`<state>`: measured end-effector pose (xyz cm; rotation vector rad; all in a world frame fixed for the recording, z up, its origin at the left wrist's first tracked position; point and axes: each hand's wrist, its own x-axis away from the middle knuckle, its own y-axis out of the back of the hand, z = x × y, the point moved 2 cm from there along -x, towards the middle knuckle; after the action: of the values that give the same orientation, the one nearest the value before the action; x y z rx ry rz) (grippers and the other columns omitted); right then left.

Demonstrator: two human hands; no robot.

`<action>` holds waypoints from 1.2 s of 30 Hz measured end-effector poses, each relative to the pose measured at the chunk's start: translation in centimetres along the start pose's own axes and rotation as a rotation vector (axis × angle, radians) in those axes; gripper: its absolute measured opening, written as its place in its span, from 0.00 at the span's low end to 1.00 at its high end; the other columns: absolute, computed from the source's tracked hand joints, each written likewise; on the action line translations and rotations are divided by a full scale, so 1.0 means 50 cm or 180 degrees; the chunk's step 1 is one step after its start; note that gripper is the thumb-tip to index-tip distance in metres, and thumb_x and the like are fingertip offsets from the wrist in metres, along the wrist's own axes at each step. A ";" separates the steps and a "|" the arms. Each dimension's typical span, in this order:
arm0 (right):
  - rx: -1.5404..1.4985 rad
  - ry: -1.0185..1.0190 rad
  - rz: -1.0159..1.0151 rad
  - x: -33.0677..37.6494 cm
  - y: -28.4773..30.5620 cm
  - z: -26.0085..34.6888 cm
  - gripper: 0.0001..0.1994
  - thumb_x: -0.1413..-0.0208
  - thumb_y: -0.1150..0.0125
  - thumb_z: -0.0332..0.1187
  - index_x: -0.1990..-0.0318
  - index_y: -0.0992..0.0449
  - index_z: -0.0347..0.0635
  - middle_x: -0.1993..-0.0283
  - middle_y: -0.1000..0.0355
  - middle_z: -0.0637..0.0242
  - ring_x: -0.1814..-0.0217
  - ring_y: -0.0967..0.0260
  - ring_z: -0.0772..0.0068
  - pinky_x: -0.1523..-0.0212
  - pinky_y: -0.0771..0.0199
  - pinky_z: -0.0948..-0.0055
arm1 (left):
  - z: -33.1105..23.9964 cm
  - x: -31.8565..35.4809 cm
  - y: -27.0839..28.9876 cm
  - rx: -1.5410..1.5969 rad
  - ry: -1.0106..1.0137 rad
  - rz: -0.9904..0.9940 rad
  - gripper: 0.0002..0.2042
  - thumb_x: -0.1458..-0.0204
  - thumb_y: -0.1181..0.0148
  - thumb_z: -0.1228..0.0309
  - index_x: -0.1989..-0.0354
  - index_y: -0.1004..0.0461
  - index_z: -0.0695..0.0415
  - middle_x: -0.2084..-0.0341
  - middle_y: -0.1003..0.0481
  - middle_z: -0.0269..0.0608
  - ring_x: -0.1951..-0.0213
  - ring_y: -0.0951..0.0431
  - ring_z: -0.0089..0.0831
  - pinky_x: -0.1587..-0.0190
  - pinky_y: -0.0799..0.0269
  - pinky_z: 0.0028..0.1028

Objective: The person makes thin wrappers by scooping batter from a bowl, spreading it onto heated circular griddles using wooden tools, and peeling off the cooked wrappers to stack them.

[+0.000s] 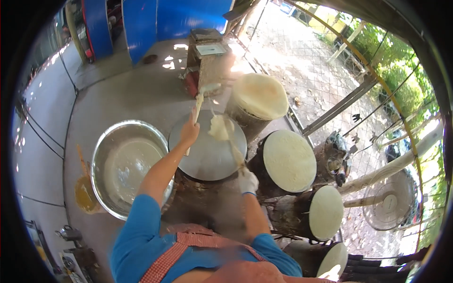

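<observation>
My left hand (189, 134), bare, is closed round the handle of a wooden spatula (199, 104); pale batter (210, 88) shows at its far end. Closed on a second wooden stick (237, 153) is my right hand (247, 181), in a white glove. A lump of pale, wet batter (221, 128) is at this stick's far end, over the round grey griddle (198, 158). Most of the griddle's surface is bare. To its left stands a wide metal basin (96, 177) with a thin pale film inside.
A thin flatbread (259, 92) tops a drum behind the griddle. Rightward, several drum griddles carry pale rounds, the nearest one (289, 160) beside my right hand. A yellowish tub (86, 194) stands left of the basin; a fan (389, 203) is far right.
</observation>
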<state>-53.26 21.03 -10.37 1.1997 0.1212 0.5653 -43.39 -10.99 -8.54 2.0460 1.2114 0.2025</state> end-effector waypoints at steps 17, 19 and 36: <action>-0.2452 -0.0256 0.0725 -0.021 -0.089 0.220 0.14 0.46 0.42 0.34 0.59 0.21 0.30 0.70 0.23 0.67 0.69 0.28 0.73 0.64 0.29 0.74 | 0.300 0.504 0.230 0.0660 0.0705 0.0820 0.38 0.57 0.53 0.80 0.32 0.47 0.44 0.54 0.25 0.47 0.86 0.34 0.26 0.84 0.37 0.26; -0.2596 -0.0056 0.0203 -0.041 -0.051 0.119 0.14 0.47 0.41 0.33 0.59 0.21 0.31 0.70 0.23 0.66 0.69 0.28 0.73 0.64 0.29 0.74 | 0.234 0.487 0.263 0.0662 0.1161 0.0893 0.38 0.57 0.53 0.80 0.32 0.47 0.44 0.55 0.25 0.48 0.86 0.34 0.26 0.84 0.37 0.26; -0.3797 -0.0360 0.1249 -0.156 -0.107 0.054 0.15 0.49 0.35 0.35 0.54 0.21 0.45 0.85 0.38 0.78 0.89 0.49 0.84 0.89 0.53 0.80 | 0.163 0.580 0.239 0.1887 0.2737 0.0323 0.38 0.50 0.55 0.81 0.30 0.56 0.39 0.89 0.42 0.32 0.91 0.43 0.22 0.92 0.47 0.24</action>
<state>-57.05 13.76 -15.81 0.0726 -0.5060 0.7408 -15.55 4.94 -12.91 2.6424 1.8305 0.9421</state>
